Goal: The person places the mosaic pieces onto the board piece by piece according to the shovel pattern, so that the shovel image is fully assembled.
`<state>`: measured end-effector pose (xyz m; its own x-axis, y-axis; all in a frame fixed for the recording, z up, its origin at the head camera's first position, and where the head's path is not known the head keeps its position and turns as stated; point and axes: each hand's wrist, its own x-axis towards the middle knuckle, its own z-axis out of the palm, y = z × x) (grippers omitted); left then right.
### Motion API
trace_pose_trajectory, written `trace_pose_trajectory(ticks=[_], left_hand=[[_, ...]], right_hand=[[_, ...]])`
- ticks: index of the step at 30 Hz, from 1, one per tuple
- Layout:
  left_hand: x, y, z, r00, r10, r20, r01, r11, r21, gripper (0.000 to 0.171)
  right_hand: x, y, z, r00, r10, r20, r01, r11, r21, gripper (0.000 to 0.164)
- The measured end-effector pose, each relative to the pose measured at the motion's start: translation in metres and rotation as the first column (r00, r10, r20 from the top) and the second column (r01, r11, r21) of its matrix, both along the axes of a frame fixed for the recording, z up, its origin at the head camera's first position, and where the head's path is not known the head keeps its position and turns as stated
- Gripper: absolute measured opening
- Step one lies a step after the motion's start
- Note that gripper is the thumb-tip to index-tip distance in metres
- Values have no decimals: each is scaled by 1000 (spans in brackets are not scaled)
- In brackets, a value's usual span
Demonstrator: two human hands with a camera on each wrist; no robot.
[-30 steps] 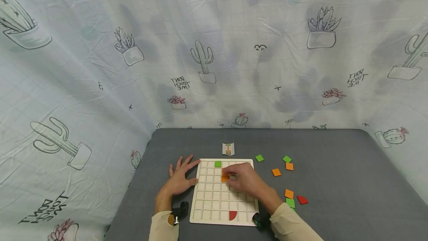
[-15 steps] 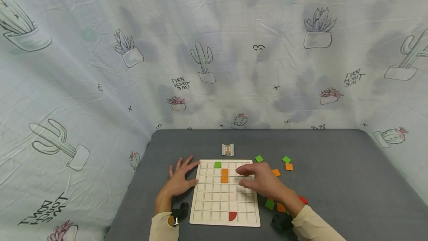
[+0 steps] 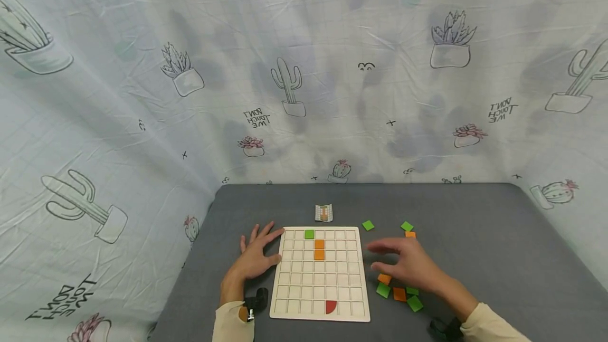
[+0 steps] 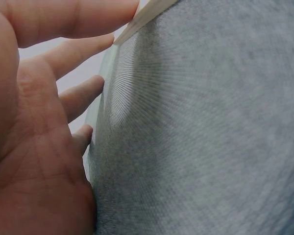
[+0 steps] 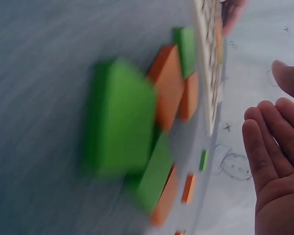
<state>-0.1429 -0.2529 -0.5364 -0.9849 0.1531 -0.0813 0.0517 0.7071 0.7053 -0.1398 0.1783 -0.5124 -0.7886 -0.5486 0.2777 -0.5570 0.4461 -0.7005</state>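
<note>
A pale gridded board [image 3: 296, 278] lies flat on the dark table. My left hand [image 3: 254, 257] rests with fingers spread, thumb and index fingertips at the board's left edge; the left wrist view shows its fingertips [image 4: 130, 12] by the pale edge. In the grid sit a green square tile [image 3: 310, 234], two orange square tiles [image 3: 319, 249] one below the other, and a red quarter-round tile [image 3: 331, 307] near the front. To the right of the board my right hand [image 3: 408, 262] hovers above loose tiles, thumb and fingers apart with nothing between them.
Loose green tiles [image 3: 415, 303] and orange tiles [image 3: 399, 294] lie in a cluster right of the board, partly under the right hand. Farther back are two green tiles [image 3: 368, 225]. A small printed card [image 3: 324, 212] lies behind the board. Cactus-print cloth [image 3: 361, 94] hangs beyond the table.
My right hand has let go of an orange tile in the second row and moved right, off the board. It now hides some loose tiles. The left hand stays put.
</note>
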Motion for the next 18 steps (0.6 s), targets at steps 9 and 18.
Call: trace_pose_trajectory(ticks=[9, 18], left_hand=[[0, 0, 1, 1000, 5, 2, -5, 1000, 10, 71], [1, 1, 2, 1000, 8, 3, -8, 1000, 1, 71]], right_hand=[[4, 42, 4, 998, -34, -58, 36, 999, 30, 40], [2, 76, 7, 986, -161, -54, 163, 985, 53, 40]])
